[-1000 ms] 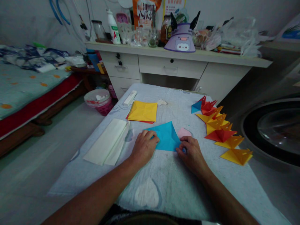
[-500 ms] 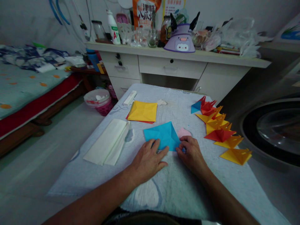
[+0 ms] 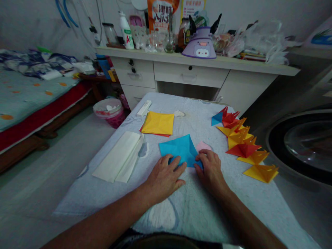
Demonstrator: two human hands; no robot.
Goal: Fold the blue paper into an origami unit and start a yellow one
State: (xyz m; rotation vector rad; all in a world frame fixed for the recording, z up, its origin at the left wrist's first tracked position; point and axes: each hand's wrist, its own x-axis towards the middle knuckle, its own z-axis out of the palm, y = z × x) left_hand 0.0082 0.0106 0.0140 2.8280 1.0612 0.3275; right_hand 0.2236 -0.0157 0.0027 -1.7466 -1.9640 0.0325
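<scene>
Just below the middle of the frame, a blue folded paper (image 3: 181,149) lies flat on the cloth-covered desk (image 3: 197,207), its point turned away from the person. Both hands rest on its near edge. On the left, the left hand (image 3: 166,176) lies palm down, its fingers (image 3: 178,168) spread and their tips pressing the paper's near-left part. At the paper's near-right corner the right hand (image 3: 211,171) bears down with its fingers (image 3: 204,154) bent and held close together – whether the thumb is tucked under the edge cannot be told.

Touching the paper's right side, just beyond the right hand, a small pink scrap (image 3: 203,145) peeks out. Further up, a stack of yellow square sheets (image 3: 158,123) sits with a red one showing beneath it. Toward the right edge of the desk runs a row of folded paper shapes (image 3: 243,145) – yellow, red and one blue. Left of the hands lies a folded white cloth (image 3: 120,159). Beyond the desk, at the top of the frame, a white drawer unit (image 3: 181,74) stands crowded with bottles and bags; a bed (image 3: 26,97) fills the upper left.
</scene>
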